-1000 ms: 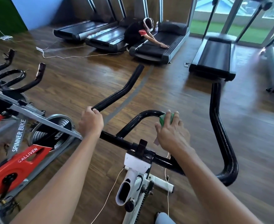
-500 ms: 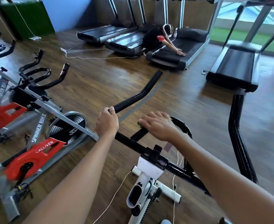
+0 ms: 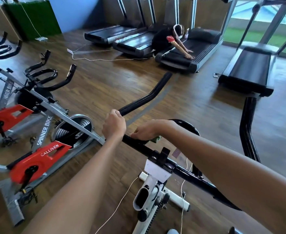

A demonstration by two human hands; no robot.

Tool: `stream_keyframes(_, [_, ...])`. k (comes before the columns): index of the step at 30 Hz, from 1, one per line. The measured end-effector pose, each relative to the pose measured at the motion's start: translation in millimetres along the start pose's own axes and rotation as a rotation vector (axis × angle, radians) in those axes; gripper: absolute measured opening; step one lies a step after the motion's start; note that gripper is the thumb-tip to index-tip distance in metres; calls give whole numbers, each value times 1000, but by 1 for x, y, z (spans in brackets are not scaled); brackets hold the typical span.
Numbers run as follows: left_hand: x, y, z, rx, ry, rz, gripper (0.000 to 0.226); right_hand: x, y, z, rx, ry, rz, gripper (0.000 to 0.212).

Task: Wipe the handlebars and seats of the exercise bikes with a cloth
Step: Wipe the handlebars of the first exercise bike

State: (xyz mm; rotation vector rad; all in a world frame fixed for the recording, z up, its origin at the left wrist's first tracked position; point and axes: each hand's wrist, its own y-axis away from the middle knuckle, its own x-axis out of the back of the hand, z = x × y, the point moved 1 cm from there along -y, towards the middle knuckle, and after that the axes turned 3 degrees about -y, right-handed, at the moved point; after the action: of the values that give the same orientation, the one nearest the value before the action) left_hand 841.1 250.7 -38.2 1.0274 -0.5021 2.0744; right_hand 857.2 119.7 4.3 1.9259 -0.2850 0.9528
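Evidently soft and light, the green cloth sits bunched under the curled fingers of the right hand on the stiff handlebar, just beside the left hand, whose fist wraps the bar.

Wood floor; treadmills; perhaps windows

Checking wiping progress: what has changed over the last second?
The right hand, holding the green cloth, slid left off the centre loop onto the crossbar, close to the left hand. The left hand kept gripping the left bar.
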Motion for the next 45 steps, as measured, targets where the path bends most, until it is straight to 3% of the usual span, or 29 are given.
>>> stream_keyframes(2, [-1, -1, -1, -4, 6, 1, 37, 7, -3, 5, -10, -95, -42, 55])
stream_keyframes(10, [-3, -5, 0, -7, 23, 20, 36, 5, -16, 6, -78, -69, 35, 39])
stream_keyframes(15, [0, -1, -2, -14, 35, 21, 37, 19, 7, 64, -232, -108, 326, 45])
stream_keyframes(20, [-2, -3, -2, -19, 22, 28, 36, -4, 25, 112, -465, -230, 596, 73])
stream_keyframes(27, [-4, -5, -3, -44, -1, 39, 36, -55, 49, 135, -685, -661, 786, 60])
stream_keyframes(30, [-6, -7, -2, -53, -16, 42, 35, -93, 72, 126, -687, -872, 799, 60])
stream_keyframes(34, [-5, -8, 1, -57, -36, 39, 35, -134, 87, 117, -631, -1115, 673, 91])
stream_keyframes(38, [-2, -5, 2, -40, -25, 27, 36, -115, 82, 118, -489, -1423, 802, 66])
stream_keyframes(42, [-1, -1, 1, -33, -24, 18, 36, -127, 75, 117, -502, -1465, 775, 82])
stream_keyframes(45, [-1, -1, 3, -34, -16, 17, 36, -140, 77, 118, -494, -1522, 738, 79])
